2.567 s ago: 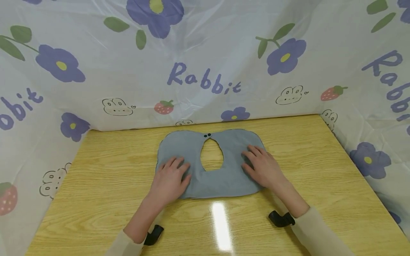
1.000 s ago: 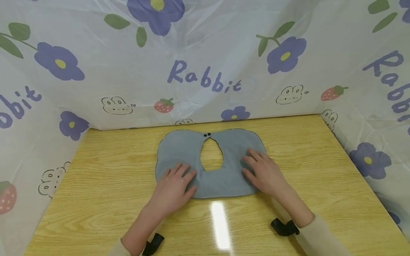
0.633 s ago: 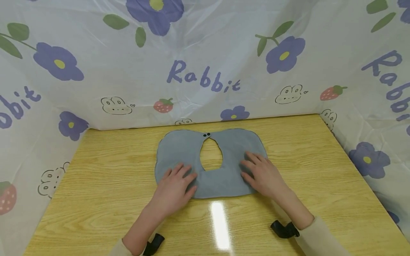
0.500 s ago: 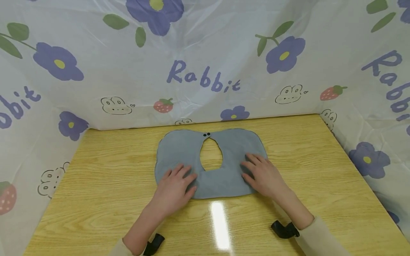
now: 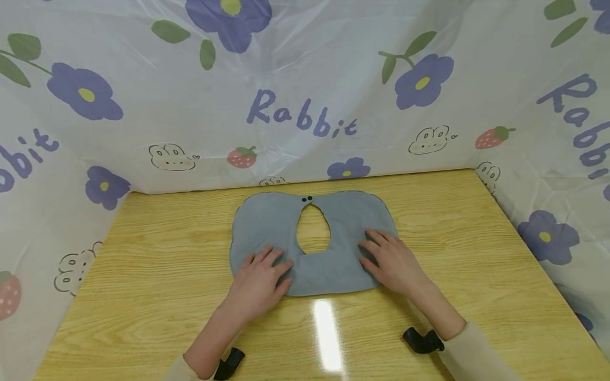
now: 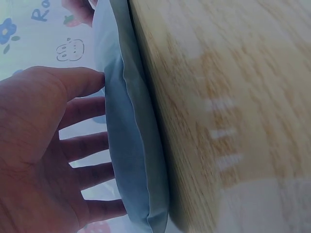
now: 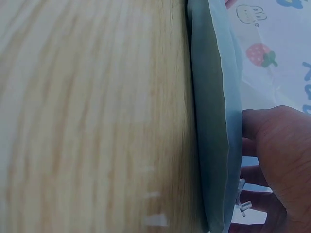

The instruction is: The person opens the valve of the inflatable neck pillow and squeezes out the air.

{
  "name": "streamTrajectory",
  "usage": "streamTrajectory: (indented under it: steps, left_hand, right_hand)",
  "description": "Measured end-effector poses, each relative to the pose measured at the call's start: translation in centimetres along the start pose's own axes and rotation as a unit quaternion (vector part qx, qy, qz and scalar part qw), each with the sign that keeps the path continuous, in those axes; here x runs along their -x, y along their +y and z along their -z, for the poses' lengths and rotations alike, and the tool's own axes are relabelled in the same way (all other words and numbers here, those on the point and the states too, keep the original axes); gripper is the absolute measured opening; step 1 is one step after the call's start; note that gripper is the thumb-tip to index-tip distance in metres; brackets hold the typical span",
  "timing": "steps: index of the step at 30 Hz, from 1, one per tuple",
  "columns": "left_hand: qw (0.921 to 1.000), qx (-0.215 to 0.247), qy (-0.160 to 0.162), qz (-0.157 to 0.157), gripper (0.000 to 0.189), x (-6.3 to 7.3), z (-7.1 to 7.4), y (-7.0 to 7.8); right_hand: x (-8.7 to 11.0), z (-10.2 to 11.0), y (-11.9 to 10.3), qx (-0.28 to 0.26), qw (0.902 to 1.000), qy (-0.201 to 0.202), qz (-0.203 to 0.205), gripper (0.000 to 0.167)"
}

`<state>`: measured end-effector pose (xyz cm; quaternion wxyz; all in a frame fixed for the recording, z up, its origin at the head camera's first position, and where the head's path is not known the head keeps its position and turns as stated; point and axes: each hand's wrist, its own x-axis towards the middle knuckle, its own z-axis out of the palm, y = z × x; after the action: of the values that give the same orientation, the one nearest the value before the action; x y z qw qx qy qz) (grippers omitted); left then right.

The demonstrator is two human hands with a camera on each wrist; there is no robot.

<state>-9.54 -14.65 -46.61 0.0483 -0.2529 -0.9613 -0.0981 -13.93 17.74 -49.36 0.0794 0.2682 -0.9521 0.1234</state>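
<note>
A grey-blue neck pillow point(image 5: 312, 272) lies on the wooden table, its oval opening in the middle and two dark snaps joined at the far edge. My left hand point(image 5: 257, 280) rests on its near left part with fingers spread. On the near right part lies my right hand point(image 5: 393, 259), fingers spread and slightly bent. The left wrist view shows the left fingertips against the pillow's puffy side point(image 6: 129, 131), with a seam along its edge. Beside the right fingers, in the right wrist view, a small clear plastic piece point(image 7: 243, 198) sticks out from the pillow.
The wooden table point(image 5: 167, 254) reaches back to a white curtain point(image 5: 295, 63) printed with flowers, strawberries and rabbits, which also hangs at both sides. Black wrist mounts point(image 5: 421, 340) sit below both wrists. A light reflection shines near the front.
Over the earlier frames my left hand slid slightly nearer and to the right across the pillow, and my right hand slid a little nearer. In the last half second both have stayed nearly still.
</note>
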Motion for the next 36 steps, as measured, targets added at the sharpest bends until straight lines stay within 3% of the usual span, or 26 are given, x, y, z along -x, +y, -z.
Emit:
streamTrajectory:
  steps: [14,24,36]
  left_hand:
    - [0.9999,-0.007,0.008,-0.003,0.032,-0.1,0.6,0.6]
    - [0.997,0.0,0.034,-0.07,0.024,-0.6,0.5,1.5]
    - [0.9973,0.002,0.007,-0.073,0.028,-0.6,-0.3,1.1]
  right_hand:
    - [-0.5,1.4,-0.4,-0.003,0.9998,0.007,0.018,0.036]
    - [-0.6,1.0,-2.3,0.004,0.9994,0.012,0.033,0.038]
    - [-0.5,-0.2,-2.0,0.01,0.9994,0.013,0.032,0.038]
